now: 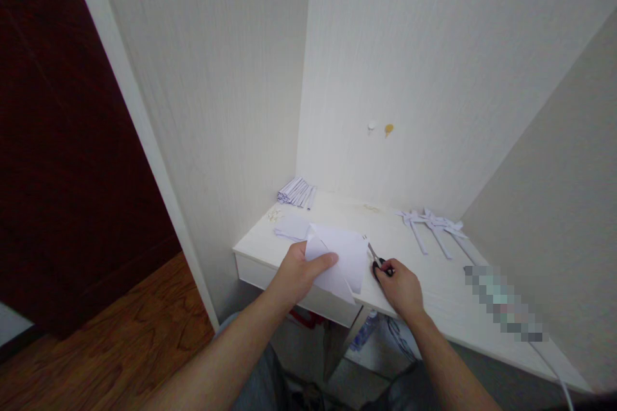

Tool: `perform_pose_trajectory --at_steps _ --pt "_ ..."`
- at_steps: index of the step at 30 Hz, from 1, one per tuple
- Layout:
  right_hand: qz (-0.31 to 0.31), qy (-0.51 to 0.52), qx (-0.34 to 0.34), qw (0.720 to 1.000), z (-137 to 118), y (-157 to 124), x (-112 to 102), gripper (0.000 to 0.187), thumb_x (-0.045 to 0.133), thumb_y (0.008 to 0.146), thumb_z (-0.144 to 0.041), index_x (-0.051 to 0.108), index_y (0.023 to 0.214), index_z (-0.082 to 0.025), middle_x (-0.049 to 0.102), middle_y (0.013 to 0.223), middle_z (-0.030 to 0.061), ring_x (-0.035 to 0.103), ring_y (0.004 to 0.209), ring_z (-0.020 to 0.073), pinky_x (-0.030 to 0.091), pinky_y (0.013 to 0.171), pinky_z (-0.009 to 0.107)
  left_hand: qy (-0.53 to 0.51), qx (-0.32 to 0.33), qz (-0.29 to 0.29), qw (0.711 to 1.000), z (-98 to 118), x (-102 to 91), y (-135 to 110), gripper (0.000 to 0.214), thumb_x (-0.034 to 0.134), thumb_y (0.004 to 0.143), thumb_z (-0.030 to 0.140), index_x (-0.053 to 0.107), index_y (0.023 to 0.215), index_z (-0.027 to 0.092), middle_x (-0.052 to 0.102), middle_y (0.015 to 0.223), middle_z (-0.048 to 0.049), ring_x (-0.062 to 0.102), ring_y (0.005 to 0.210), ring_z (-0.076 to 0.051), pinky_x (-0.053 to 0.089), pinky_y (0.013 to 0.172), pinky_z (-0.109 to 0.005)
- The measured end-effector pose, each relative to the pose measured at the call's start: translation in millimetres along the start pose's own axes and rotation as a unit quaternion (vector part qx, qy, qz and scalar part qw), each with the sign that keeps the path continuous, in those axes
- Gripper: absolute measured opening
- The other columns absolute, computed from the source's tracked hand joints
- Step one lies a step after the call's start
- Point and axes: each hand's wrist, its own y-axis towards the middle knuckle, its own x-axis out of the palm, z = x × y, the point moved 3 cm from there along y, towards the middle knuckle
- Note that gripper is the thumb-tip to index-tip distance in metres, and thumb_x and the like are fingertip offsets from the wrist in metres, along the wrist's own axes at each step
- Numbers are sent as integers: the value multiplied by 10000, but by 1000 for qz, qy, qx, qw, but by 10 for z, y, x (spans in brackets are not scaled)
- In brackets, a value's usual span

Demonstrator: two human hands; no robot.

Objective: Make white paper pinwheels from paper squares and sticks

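My left hand (pixel 296 273) is closed on a folded sheet of white paper (pixel 342 260), thumb on top, near the front edge of a white desk (pixel 434 282). My right hand (pixel 402 289) grips the black handles of a pair of scissors (pixel 376 257). The scissor blades point up and left, next to the right edge of the paper. Another flat sheet (pixel 292 226) lies behind the held paper.
A stack of white paper strips (pixel 296 192) lies in the desk's back left corner. Several paper bows (pixel 436 228) lie at the back right. A blurred object (pixel 501 302) sits at the right. Walls enclose the desk on three sides; a wooden floor (pixel 110 347) lies at left.
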Motion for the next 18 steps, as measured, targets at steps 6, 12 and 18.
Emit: perform_pose_trajectory --at_steps 6,12,18 --pt "10 26 6 1000 23 -36 -30 205 646 849 -428 638 750 -248 724 727 49 649 691 248 374 614 302 16 15 -6 1000 167 47 -167 389 883 696 430 778 909 122 824 908 -102 692 664 -178 547 610 -270" --pt "29 65 12 997 13 -99 -68 268 627 815 -488 601 672 -263 693 665 43 619 642 246 363 605 319 9 16 1 1000 190 63 -233 379 881 697 430 773 887 120 800 813 -77 677 652 -172 549 621 -273" --pt "42 135 10 990 -61 -280 -193 384 611 770 -623 560 627 -270 620 553 19 577 545 227 383 569 325 7 46 16 999 219 22 -282 276 840 724 364 751 851 135 749 738 -21 628 619 -139 511 591 -242"
